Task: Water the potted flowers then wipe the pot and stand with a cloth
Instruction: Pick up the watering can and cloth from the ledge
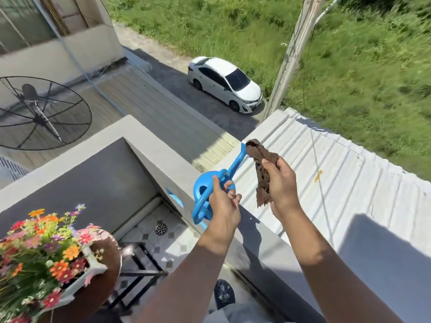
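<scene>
Left hand (pixel 222 206) seemingly around blue plastic watering can (pixel 205 194); right hand (pixel 281 183) fingers clutching crumpled brown cloth (pixel 262 176).

A blue plastic watering can (pixel 205 197) is being held above the balcony wall, spout pointing away. A crumpled brown cloth (pixel 262 173) is hanging beside it. Colourful flowers (pixel 39 250) are sitting in a pot (pixel 93 271) on a black stand (pixel 140 273).

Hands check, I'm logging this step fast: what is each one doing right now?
Left hand: closed on the handle of the blue watering can.
Right hand: closed around the brown cloth, held up above the ledge.
</scene>
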